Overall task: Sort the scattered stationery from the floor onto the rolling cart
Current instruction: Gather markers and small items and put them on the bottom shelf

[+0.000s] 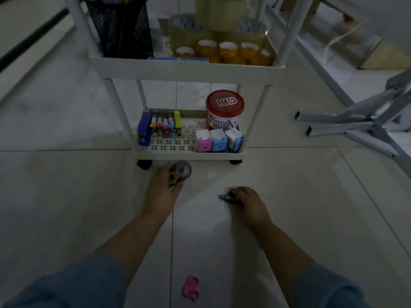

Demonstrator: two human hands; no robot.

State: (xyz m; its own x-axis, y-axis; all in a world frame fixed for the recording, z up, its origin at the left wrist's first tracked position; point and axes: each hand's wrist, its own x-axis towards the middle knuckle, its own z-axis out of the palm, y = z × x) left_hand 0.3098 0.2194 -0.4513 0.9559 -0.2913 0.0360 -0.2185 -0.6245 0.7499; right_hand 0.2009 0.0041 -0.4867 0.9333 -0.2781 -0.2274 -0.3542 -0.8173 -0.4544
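— So, status? Where are the hands?
— Apart, both low on the floor (pixel 89 196) in front of the cart (pixel 186 155). My left hand (pixel 161 187) is curled round a round tape dispenser (pixel 181 172), right at the cart's bottom lip. My right hand (pixel 246 200) grips a dark green thing (pixel 226 197) on the tile, off to the right.
— What's the green one?
— Can't tell. Too dark, and it's mostly under the hand.
— Why two at once?
— My guess: one trip, two items. Both lie close to the cart front, one reach each.
— Where do they go?
— The cart is sorted by kind. Bottom shelf: staplers (pixel 160 128) in a row on the left, red tub (pixel 224 107) back right, pink and blue boxes (pixel 219 140) in front of it. Shelf above: tape rolls (pixel 226 48) right, mesh pen pot (pixel 121 27) left. The dispenser is tape, so I'd judge it belongs up by the rolls. The bottom middle has bare room too.
— Anything left?
— A pink thing (pixel 190 288) on the floor near me, between my forearms, untouched. I see nothing else loose in view, so I'd call it near the end.
— Risk?
— The dispenser is round and could roll if set on edge. Lay it flat.
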